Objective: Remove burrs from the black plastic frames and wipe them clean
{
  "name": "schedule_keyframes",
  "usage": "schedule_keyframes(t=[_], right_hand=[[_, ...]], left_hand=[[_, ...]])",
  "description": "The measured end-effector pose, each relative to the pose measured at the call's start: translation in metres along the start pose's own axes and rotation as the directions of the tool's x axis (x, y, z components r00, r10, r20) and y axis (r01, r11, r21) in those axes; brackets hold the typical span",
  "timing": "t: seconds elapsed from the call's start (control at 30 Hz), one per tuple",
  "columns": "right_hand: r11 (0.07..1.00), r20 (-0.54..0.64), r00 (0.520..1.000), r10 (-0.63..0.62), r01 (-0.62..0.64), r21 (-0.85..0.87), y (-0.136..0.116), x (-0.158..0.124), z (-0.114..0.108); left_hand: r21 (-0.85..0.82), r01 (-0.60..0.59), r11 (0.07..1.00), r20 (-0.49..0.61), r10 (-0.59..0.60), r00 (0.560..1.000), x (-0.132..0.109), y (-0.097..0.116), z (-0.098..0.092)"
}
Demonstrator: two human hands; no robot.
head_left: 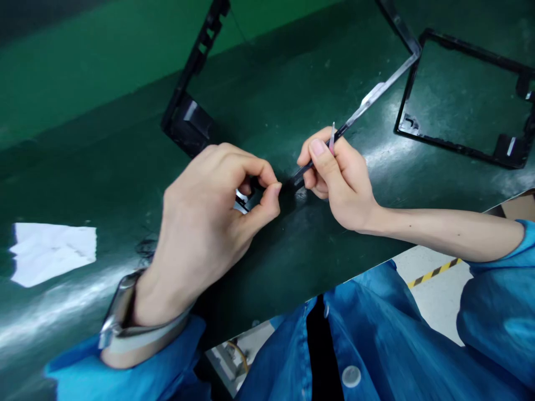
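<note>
A black plastic frame (378, 93) lies tilted across the green table, its lower side running between my hands. My right hand (340, 178) is closed around this side, thumb on top. A small pointed blade (332, 136) sticks up between that thumb and the fingers; its handle is hidden. My left hand (217, 206) is closed in a pinch, thumb tip against fingertip, right beside the frame's lower edge. Whatever lies between those fingertips is hidden or too small to name. Part of the frame's corner shows behind the left fingers.
A second black frame (463, 150) lies flat on the table (309, 245) at the right. At the left is a torn piece of white paper (54, 253). Thin black shavings (146, 249) lie near my left wrist. The table's front edge runs close to my body.
</note>
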State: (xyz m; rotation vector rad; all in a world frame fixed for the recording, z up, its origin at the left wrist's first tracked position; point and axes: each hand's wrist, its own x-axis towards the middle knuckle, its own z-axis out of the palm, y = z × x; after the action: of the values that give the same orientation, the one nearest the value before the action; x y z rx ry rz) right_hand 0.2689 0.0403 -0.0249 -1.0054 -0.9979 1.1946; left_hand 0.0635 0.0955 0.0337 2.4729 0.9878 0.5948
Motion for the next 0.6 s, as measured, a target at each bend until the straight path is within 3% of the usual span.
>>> schedule_keyframes(t=[0.23, 0.6], right_hand=[[0.995, -0.027, 0.999, -0.034, 0.037, 0.093, 0.001, 0.0, 0.002], [0.999, 0.013, 0.999, -0.032, 0.032, 0.018, 0.0, 0.0, 0.002]], left_hand=[[-0.121, 0.016, 0.992, -0.055, -0.023, 0.998, 0.0, 0.006, 0.006], [-0.203, 0.025, 0.979, -0.118, -0.049, 0.992, 0.0, 0.0, 0.021]])
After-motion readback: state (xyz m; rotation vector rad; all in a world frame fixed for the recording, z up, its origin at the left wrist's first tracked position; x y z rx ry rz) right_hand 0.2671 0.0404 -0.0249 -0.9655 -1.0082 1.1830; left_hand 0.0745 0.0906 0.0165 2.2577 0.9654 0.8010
